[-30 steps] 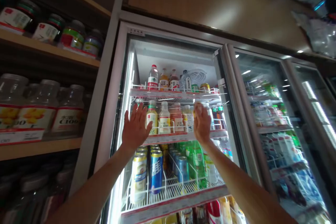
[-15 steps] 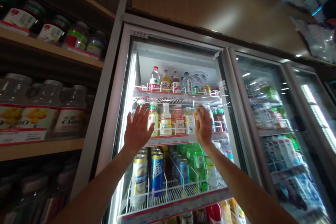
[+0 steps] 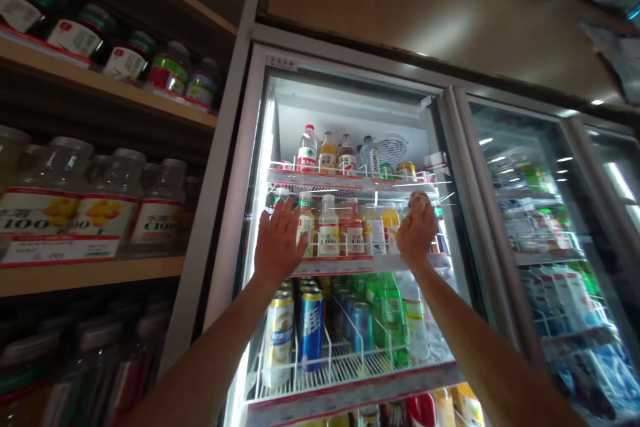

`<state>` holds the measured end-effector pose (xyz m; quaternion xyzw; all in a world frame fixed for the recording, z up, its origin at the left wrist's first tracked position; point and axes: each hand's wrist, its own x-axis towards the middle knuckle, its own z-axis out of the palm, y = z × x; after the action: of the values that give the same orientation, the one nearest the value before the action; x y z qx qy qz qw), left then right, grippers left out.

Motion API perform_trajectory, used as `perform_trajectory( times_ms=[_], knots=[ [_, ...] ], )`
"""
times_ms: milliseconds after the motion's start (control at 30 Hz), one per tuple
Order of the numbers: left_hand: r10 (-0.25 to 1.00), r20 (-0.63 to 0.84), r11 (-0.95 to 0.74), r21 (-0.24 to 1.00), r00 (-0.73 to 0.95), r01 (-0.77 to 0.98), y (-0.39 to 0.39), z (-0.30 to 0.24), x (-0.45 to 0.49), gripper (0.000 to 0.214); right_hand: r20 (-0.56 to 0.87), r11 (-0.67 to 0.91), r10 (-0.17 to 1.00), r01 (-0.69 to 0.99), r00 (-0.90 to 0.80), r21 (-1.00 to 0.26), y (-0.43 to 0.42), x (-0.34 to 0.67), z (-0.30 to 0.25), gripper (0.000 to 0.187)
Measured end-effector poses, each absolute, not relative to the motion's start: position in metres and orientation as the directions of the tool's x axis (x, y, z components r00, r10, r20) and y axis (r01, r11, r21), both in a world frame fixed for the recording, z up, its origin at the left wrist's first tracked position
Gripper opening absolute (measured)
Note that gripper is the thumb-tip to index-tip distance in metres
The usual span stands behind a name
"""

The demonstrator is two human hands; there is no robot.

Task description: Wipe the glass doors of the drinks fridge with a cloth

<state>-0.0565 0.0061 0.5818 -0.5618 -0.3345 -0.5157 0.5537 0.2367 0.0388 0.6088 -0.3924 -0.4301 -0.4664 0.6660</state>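
Observation:
A lit drinks cooler stands in front of me behind a glass door [image 3: 345,90]. My left hand [image 3: 279,242] is raised against the glass, palm forward, its fingers stretched and slightly spread, holding nothing. My right hand [image 3: 418,230] is closed around a crumpled pale cloth [image 3: 418,201] at the glass, farther right. Its exact material is hard to make out. Between the hands, behind the glass, stand juice bottles [image 3: 329,227] on the middle shelf.
Cans [image 3: 311,328] and green bottles [image 3: 391,313] fill a lower wire shelf. On the left, a wooden shelf [image 3: 100,273] holds large bottles [image 3: 157,203]. Another cooler door [image 3: 530,213] is at the right. A brown panel [image 3: 380,7] runs above.
My right hand has moved to the right across the glass with the cloth. The view has shifted slightly, and my left hand stays at about the same spot on the door.

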Motion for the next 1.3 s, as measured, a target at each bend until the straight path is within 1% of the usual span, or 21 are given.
perform_trajectory(
  times_ms=[100,200,300,367,433,467,533,600,700,767,833,933,1000,1033,1067,1100,1167,1200,1233,1267,1300],
  knots=[
    [-0.199,0.953,-0.225,-0.27,0.227,0.936,0.005,0.581,-0.061,0.043,0.957,0.346,-0.237,0.935,0.165,-0.075,0.037,0.198,0.602,0.053],
    [-0.224,0.939,-0.347,-0.327,0.261,0.879,0.0,0.579,-0.062,0.04,0.991,0.423,-0.134,0.905,0.012,0.046,0.034,0.157,0.59,0.051],
    [-0.258,0.931,-0.515,-0.358,0.257,0.779,-0.004,0.579,-0.041,0.04,0.996,0.529,-0.033,0.844,-0.082,0.087,0.029,0.142,0.585,0.052],
    [-0.251,0.941,-0.618,-0.335,0.226,0.711,-0.004,0.582,-0.01,0.042,0.995,0.571,-0.013,0.816,-0.101,0.09,0.026,0.147,0.587,0.052],
    [-0.208,0.958,-0.664,-0.285,0.196,0.692,-0.002,0.588,0.028,0.043,0.993,0.633,-0.026,0.767,-0.113,0.104,0.024,0.161,0.589,0.05],
    [-0.18,0.968,-0.656,-0.249,0.172,0.713,0.001,0.591,0.046,0.043,0.992,0.669,-0.033,0.735,-0.122,0.113,0.024,0.17,0.59,0.05],
    [-0.14,0.982,-0.583,-0.186,0.127,0.791,0.006,0.596,0.077,0.043,0.989,0.7,-0.045,0.702,-0.139,0.13,0.027,0.191,0.592,0.05],
    [-0.132,0.983,-0.472,-0.178,0.13,0.863,0.012,0.6,0.094,0.046,0.995,0.633,-0.06,0.768,-0.08,0.1,0.033,0.217,0.594,0.049],
    [-0.147,0.958,-0.332,-0.281,0.245,0.901,0.019,0.605,0.08,0.048,0.992,0.405,-0.083,0.913,0.098,-0.056,0.043,0.267,0.599,0.051],
    [-0.165,0.945,-0.268,-0.32,0.284,0.909,0.018,0.612,0.047,0.048,0.987,0.283,-0.066,0.951,0.147,-0.123,0.049,0.301,0.602,0.05],
    [-0.192,0.959,-0.231,-0.252,0.21,0.94,0.014,0.622,0.006,0.049,0.99,0.238,-0.051,0.965,0.129,-0.114,0.054,0.326,0.603,0.049],
    [-0.259,0.966,-0.233,-0.04,-0.022,0.972,0.006,0.636,-0.033,0.052,0.993,0.208,-0.085,0.976,0.087,-0.067,0.06,0.341,0.601,0.05],
    [-0.29,0.944,-0.257,0.084,-0.16,0.963,0.005,0.639,-0.023,0.052,0.992,0.18,-0.109,0.982,0.069,-0.049,0.061,0.341,0.599,0.05],
    [-0.285,0.941,-0.264,0.104,-0.18,0.959,0.007,0.637,-0.006,0.052,0.992,0.178,-0.112,0.983,0.064,-0.043,0.061,0.34,0.598,0.05],
    [-0.273,0.947,-0.264,0.097,-0.17,0.96,0.011,0.634,0.017,0.05,0.992,0.179,-0.115,0.983,0.061,-0.039,0.061,0.339,0.598,0.049],
    [-0.228,0.97,-0.255,0.029,-0.089,0.966,0.014,0.628,0.043,0.049,0.992,0.182,-0.115,0.983,0.056,-0.035,0.061,0.338,0.597,0.049],
    [-0.143,0.981,-0.226,-0.162,0.131,0.961,0.021,0.617,0.093,0.043,0.991,0.187,-0.121,0.982,0.048,-0.025,0.061,0.339,0.597,0.049],
    [-0.118,0.964,-0.219,-0.26,0.238,0.94,0.023,0.612,0.109,0.042,0.991,0.189,-0.129,0.982,0.047,-0.022,0.061,0.339,0.598,0.048],
    [-0.1,0.943,-0.209,-0.333,0.318,0.92,0.024,0.609,0.117,0.041,0.99,0.193,-0.138,0.981,0.044,-0.017,0.061,0.34,0.598,0.048],
    [-0.087,0.927,-0.198,-0.374,0.364,0.906,0.022,0.609,0.114,0.041,0.989,0.198,-0.145,0.98,0.041,-0.012,0.061,0.341,0.598,0.047],
    [-0.08,0.928,-0.182,-0.372,0.363,0.91,0.019,0.611,0.102,0.04,0.988,0.204,-0.15,0.979,0.04,-0.009,0.061,0.341,0.598,0.047]
  ],
)
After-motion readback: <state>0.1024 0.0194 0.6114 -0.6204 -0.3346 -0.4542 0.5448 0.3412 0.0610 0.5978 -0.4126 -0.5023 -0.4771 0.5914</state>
